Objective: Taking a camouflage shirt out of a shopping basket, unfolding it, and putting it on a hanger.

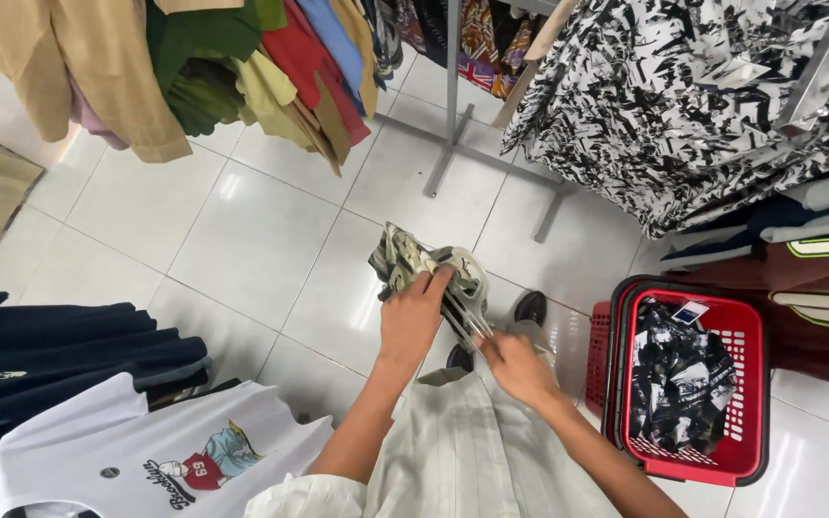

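Grey-green printed cloth, a bunched garment (431, 273), was held above the white tiled floor (242, 230), in front of the person's body and near the middle of the view. The left hand (414, 317) had its grip clamped around the bundle from below, fingers curled into the folds. The right hand (518, 367) pinched a thin trailing edge of the same cloth, its grip closed on that strip just beside the left hand. On the floor at the right stood a red shopping basket (750, 384) holding folded black-and-white printed clothes (678, 374). A black-and-white patterned garment (683, 96) hung on the rack at the upper right corner of the view. Coloured shirts (271, 67) hung at the upper left, and a white printed shirt (165, 451) hung at the lower left.
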